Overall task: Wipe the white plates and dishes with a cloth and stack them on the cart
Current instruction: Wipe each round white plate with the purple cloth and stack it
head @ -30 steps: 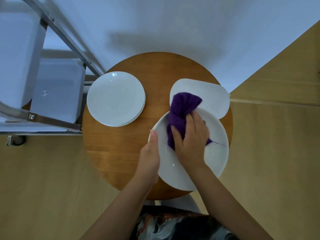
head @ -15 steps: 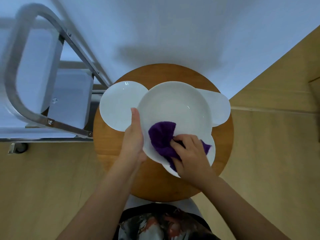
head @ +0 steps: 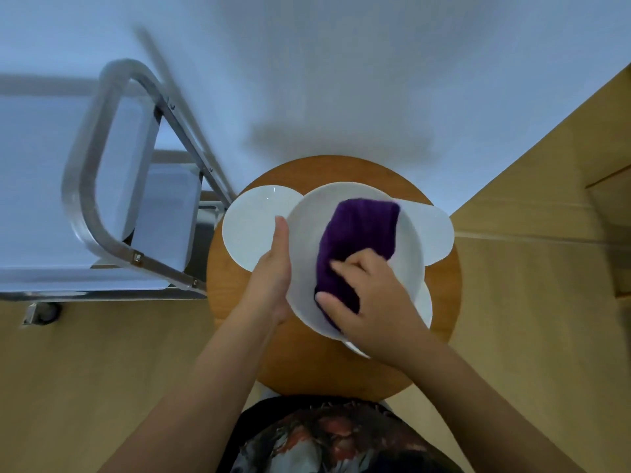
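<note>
Round and wooden, the small worktop (head: 239, 336) sits against a pale wall, with the metal cart (head: 112, 158) just beside it on my left. I hold a white plate (head: 307, 254) lifted and tilted over the worktop. My left hand (head: 273, 281) grips its left rim, thumb lying up along the edge and the fingers hidden behind, so I cannot tell how far they wrap. My right hand (head: 372, 298) is curled round the purple cloth (head: 358, 240), pinching its near end and pressing it flat against the plate's face; the rest of the cloth runs up toward the far rim.

Under the lifted plate lie more white dishes: a round stack (head: 249, 230) to the left, a flat dish (head: 437, 233) peeking out on the right, and another plate (head: 426, 302) showing below my right wrist.

To wipe well, I judge I should keep the left hand firm on the rim so the plate does not swivel under the pressure, and sweep the cloth in wide arcs that reach the edge all round, turning the plate a little between strokes. The part under my own palm and the rim by my left thumb are the spots easiest to miss. Glazed china is slick, so I should press through the cloth, not squeeze the rim harder, and keep the plate low over the worktop.
</note>
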Tool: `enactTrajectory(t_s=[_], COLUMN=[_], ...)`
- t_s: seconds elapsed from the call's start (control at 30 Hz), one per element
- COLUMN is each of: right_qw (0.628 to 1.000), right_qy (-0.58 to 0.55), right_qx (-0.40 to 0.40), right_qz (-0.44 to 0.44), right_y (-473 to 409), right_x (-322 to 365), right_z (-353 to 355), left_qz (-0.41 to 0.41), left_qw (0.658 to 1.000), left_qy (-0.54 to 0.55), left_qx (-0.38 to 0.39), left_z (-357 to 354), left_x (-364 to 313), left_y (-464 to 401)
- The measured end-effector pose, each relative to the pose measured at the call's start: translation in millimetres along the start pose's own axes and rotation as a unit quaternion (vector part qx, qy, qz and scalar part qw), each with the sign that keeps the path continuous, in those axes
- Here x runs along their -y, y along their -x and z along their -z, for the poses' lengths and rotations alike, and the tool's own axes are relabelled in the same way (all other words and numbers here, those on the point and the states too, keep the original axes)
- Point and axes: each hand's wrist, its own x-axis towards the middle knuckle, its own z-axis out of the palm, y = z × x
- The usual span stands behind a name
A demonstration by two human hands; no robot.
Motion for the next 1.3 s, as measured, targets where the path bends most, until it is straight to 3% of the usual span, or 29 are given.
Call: enactTrajectory(t_s=[0.03, 0.07, 0.13, 0.2, 0.33, 0.5, 0.63, 0.83, 1.0, 1.1, 1.17, 1.3], right_qw=[0.995, 0.99, 0.991, 0.983, 0.934, 0.92, 0.936, 0.948, 0.968, 0.99, 0.998, 0.955], right_qy=[-0.05, -0.081, -0.054, 0.046, 0.262, 0.271, 0.285, 0.316, 0.175, 0.094, 0.06, 0.216], right_qx=[0.082, 0.111, 0.075, 0.084, 0.069, 0.019, 0.004, -0.048, -0.1, -0.077, -0.021, 0.04], right_qz=[0.01, 0.033, 0.095, 0.155, 0.233, 0.283, 0.208, 0.009, -0.15, -0.078, 0.025, 0.201], right_y=[2, 4, 6, 8, 1, -20, -37, -10, -3, -8, -2, 4], right_x=[5, 7, 4, 0, -7, -22, -28, -21, 26, 32, 25, -8], right_z=[-4, -5, -3, -4, -10, -2, 24, 21, -27, -33, -26, -2], left_qz=[0.015, 0.036, 0.081, 0.104, 0.079, 0.049, 0.013, -0.073, -0.085, -0.067, -0.043, -0.015], left_qw=[1.0, 0.999, 0.995, 0.99, 0.994, 0.996, 0.995, 0.996, 0.991, 0.986, 0.989, 0.994], left_qy=[0.0, 0.005, 0.023, 0.025, 0.001, -0.009, 0.026, 0.056, 0.092, 0.122, 0.129, 0.096], left_qx=[0.009, 0.019, 0.059, 0.087, 0.072, 0.077, 0.098, 0.013, -0.04, -0.088, -0.06, 0.057], left_z=[0, 1, 5, 8, 7, 5, 10, 9, -10, -7, 3, 21], left_x=[0, 0, 1, 3, 5, -5, -10, -30, -35, -36, -41, -53], left_y=[3, 6, 12, 18, 25, 30, 30, 33, 35, 27, 19, 9])
